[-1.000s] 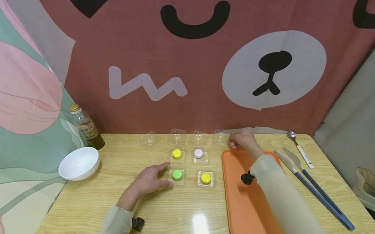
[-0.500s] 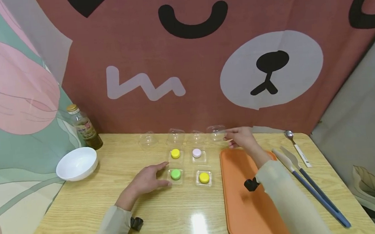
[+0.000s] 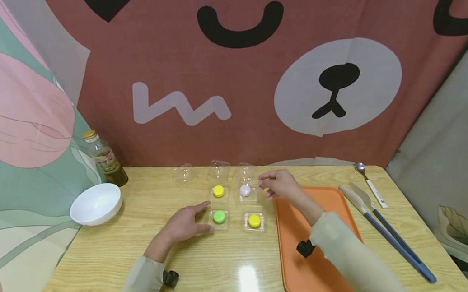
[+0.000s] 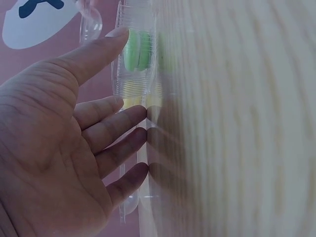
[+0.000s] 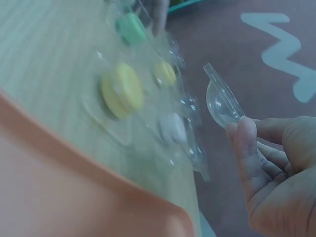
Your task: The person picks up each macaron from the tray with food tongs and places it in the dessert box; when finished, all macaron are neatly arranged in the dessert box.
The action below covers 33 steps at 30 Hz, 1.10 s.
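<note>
My right hand pinches a clear plastic dome lid by its edge, thumb against fingers, above the back right macarons. In the head view that lid is hard to make out. My left hand is spread with relaxed fingers beside the green macaron; in the left wrist view its thumb tip overlaps the macaron's clear tray. To the right of the green one sits a yellow macaron. Behind them are another yellow macaron and a pale pink macaron. Each lies in a small clear square tray.
More clear lids stand along the table's back edge. An orange tray lies under the right forearm. Farther right are long tongs and a spoon. A white bowl and a bottle stand at the left.
My right hand has lifted the rightmost lid from the back edge and carried it left and nearer, towards the pale pink macaron. The left hand has stayed in place.
</note>
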Motion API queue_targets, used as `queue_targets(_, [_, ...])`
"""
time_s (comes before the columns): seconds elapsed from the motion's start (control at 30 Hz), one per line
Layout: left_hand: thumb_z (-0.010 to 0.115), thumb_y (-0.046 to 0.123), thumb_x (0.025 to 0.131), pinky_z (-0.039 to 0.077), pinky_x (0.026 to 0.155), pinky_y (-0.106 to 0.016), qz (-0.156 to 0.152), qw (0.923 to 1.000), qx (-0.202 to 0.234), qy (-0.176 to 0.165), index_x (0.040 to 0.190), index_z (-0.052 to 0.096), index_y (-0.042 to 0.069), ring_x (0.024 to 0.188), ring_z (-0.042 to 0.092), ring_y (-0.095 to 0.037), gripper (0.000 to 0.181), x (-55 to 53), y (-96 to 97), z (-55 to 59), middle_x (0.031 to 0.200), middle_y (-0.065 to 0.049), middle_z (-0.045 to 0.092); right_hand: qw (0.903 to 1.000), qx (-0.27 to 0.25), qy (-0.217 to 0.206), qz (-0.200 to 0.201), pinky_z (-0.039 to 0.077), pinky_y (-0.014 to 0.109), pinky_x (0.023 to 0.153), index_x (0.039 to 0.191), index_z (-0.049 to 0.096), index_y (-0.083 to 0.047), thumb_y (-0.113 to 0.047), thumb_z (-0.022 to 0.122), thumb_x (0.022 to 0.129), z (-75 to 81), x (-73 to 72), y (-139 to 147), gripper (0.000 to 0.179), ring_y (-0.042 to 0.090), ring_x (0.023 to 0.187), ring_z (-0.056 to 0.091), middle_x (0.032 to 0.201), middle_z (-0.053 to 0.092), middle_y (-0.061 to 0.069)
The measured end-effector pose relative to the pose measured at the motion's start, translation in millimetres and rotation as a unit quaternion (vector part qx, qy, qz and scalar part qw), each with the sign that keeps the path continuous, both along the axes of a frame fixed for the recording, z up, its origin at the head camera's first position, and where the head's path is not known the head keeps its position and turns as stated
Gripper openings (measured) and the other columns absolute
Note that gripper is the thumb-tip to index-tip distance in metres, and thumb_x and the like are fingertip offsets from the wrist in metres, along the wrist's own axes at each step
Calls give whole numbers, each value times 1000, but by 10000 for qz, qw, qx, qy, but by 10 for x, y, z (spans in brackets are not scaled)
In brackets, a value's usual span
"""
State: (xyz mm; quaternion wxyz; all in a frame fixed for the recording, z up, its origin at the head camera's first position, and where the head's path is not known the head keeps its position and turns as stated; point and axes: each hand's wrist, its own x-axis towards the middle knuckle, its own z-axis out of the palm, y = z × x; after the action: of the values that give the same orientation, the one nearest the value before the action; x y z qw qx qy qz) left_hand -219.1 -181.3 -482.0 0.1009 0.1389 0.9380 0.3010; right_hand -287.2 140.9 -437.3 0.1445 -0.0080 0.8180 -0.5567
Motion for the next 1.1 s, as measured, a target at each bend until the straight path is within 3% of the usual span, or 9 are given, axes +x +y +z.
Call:
queue_targets(0.43, [83,43,83,42,115,-53,31,10000,-15,-56,155,44,18,142,48,-34,85,30,3,24,152,-13,53,9999,-22,23,125,61,30,60,130,66,2,-14,64,98,-59,96,-116,36,13,59,63,110,74,25])
queue_targets(0.6, [83,49,81,46,111,-52,286,9993,-88,224,154,46,20,137,55,-33,87,73,-16,69,147,-11,59,9999,-83,4,63,60,28,59,130,66,1,-13,64,98,-74,92,-113,36,12,59,64,111,74,25])
queue_targets(0.83, [72,44,92,58,89,-50,779,9903,114,1147,141,62,18,112,71,-27,56,110,52,214,125,-4,74,9997,-243,34,8,60,26,59,132,65,1,-14,65,96,-41,116,-161,38,11,61,63,112,73,26])
queue_targets(0.97, [65,51,96,58,74,-38,1041,9871,129,1209,136,67,21,101,74,-21,50,77,190,320,115,2,77,9990,-435,109,59,61,27,61,130,66,1,-14,66,95,0,160,-224,38,13,63,64,110,73,26])
queue_targets(1.1, [65,51,95,51,60,-28,1305,9861,222,1008,134,68,21,91,74,-16,49,34,327,385,105,4,79,9983,-549,159,99,62,30,63,128,68,0,-14,68,95,11,202,-284,36,13,63,65,105,74,21])
